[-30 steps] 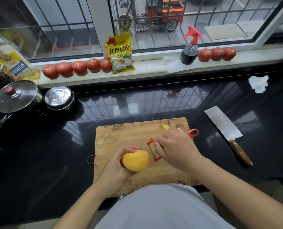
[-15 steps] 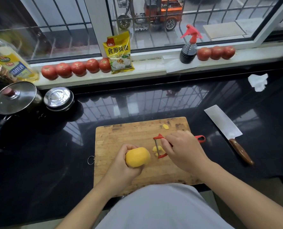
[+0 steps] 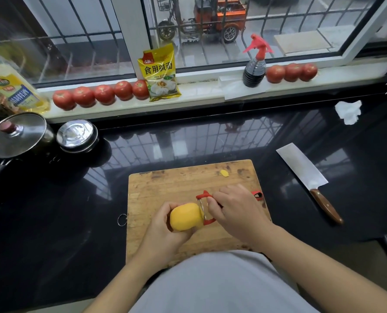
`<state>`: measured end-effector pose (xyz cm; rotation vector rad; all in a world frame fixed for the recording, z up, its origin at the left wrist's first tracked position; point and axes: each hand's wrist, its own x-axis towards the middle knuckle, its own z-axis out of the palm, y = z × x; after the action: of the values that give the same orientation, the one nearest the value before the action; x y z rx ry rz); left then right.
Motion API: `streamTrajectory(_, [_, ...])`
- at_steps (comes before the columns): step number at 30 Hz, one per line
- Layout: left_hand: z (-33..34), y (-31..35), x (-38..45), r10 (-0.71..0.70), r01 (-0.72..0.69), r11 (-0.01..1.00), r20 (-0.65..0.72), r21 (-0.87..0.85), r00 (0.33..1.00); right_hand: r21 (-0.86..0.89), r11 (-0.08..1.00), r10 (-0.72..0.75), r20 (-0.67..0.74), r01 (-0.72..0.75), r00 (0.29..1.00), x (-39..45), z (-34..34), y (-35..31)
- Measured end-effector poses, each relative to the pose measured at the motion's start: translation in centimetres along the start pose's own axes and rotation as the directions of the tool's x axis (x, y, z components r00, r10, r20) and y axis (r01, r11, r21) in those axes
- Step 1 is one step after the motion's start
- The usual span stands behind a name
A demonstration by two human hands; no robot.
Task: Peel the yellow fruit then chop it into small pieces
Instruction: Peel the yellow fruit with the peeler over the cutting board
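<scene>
**Over the board, peeling under way**

At the near middle of the cutting board (image 3: 165, 184) we hold the yellow fruit (image 3: 185, 216) just above the wood, and we judge the task to be in its first step: peeling, with no chopping begun. Our left hand (image 3: 165, 233) cups the fruit from below and from its 9 o'clock side, fingers curled round it, thumb over the top edge. Our right hand (image 3: 235, 213) grips the red peeler (image 3: 205, 208) by its handle, fingers closed tight around it, and the blade lies against the fruit's 3 o'clock end.

One small scrap of peel (image 3: 224, 173) lies near the board's far edge, at about 1 o'clock from the fruit.

We think the next move calls for a stroke of the blade along the skin, then a turn of the fruit in the left hand to offer an unpeeled strip. How much skin remains we cannot tell. The cleaver (image 3: 305, 175) lies on the counter (image 3: 210, 141) at 3 o'clock of the board, untouched, for the chopping.
</scene>
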<state>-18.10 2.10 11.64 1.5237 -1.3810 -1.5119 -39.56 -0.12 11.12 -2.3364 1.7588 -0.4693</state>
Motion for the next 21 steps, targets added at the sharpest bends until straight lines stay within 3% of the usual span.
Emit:
streamTrajectory(4, [-0.6,0.0,0.1,-0.009,0.008,0.997,-0.017,-0.075,1.000,-0.291,0.948,0.220,0.319,-0.126,0.922,-0.3,2.0,3.5])
streamTrajectory(6, [-0.9,0.4,0.4,0.019,-0.018,0.997,0.003,-0.073,1.000,-0.339,0.915,0.316,0.268,-0.219,0.910,-0.7,2.6,4.7])
streamTrajectory(11, [-0.8,0.3,0.8,0.013,-0.013,0.999,-0.001,-0.053,1.000,-0.356,0.887,0.367,0.161,-0.293,0.916,-0.4,2.1,4.5])
streamTrajectory(14, [-0.3,0.0,0.6,0.005,-0.006,1.000,-0.051,-0.015,0.999,-0.256,0.931,0.295,0.107,-0.260,0.950,0.1,0.7,3.6])
streamTrajectory(17, [0.0,-0.2,0.7,0.037,-0.035,0.999,-0.061,0.037,0.997,-0.121,0.986,0.110,-0.038,-0.114,0.993,0.2,-1.1,1.2])
streamTrajectory(21, [0.2,-0.1,1.0,0.133,-0.122,0.976,-0.054,0.180,0.990,-0.170,0.983,-0.088,-0.110,0.068,0.990,0.3,-2.8,-2.3])
